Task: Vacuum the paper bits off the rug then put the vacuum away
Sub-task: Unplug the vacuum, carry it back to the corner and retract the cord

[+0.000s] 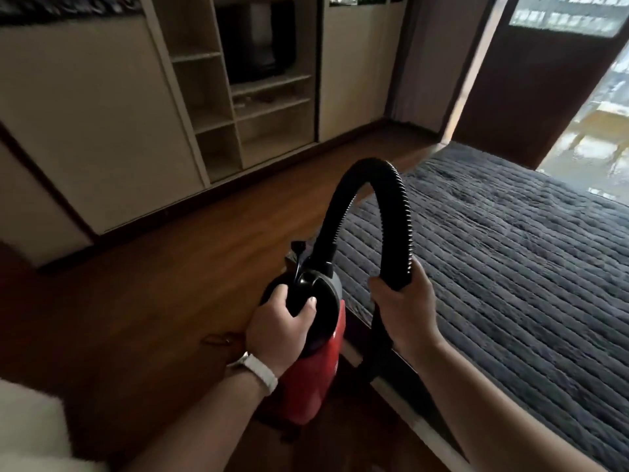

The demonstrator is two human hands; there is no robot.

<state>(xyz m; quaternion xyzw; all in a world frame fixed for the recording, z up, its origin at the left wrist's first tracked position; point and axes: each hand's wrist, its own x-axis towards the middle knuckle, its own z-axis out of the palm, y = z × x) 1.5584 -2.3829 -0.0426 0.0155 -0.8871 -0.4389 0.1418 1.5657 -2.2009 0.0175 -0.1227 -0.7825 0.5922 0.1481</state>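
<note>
A small red vacuum (311, 376) with a black top is lifted above the wooden floor, beside the edge of a dark grey ribbed rug (510, 260). My left hand (279, 327) grips the black handle on its top. Its black corrugated hose (367, 185) arches up and over to the right, where my right hand (405, 301) grips its lower end. The hose's tube hangs below that hand, towards the rug's edge. I see no paper bits on the rug.
Beige cupboards with open shelves (238, 107) line the far wall. A dark door frame and a bright glass opening (592, 124) stand at the right. Something white and fluffy (30, 430) lies at the lower left. Brown wooden floor (170, 267) stretches between cupboards and rug.
</note>
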